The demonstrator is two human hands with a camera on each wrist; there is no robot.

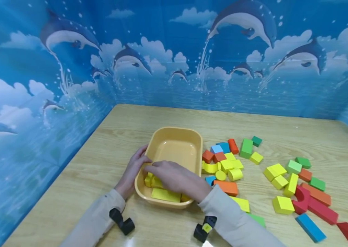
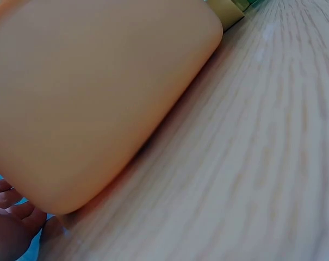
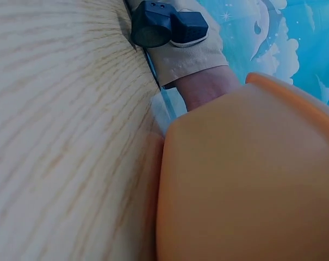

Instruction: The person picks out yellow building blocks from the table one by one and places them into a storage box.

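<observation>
A tan plastic bin stands on the table with several yellow blocks in its near end. My left hand holds the bin's left side, with its thumb by the rim; in the left wrist view, a few bent fingers show beside the bin's outer wall. Inside the bin, my right hand reaches left over the yellow blocks with bent fingers. Its fingertips and whatever they touch are largely hidden. The right wrist view shows the bin's wall and the other sleeve.
Right of the bin lie several blocks, among them a yellow cylinder, an orange block and a green block. Farther right are a red arch and a blue block. A dolphin-print curtain borders the wooden table.
</observation>
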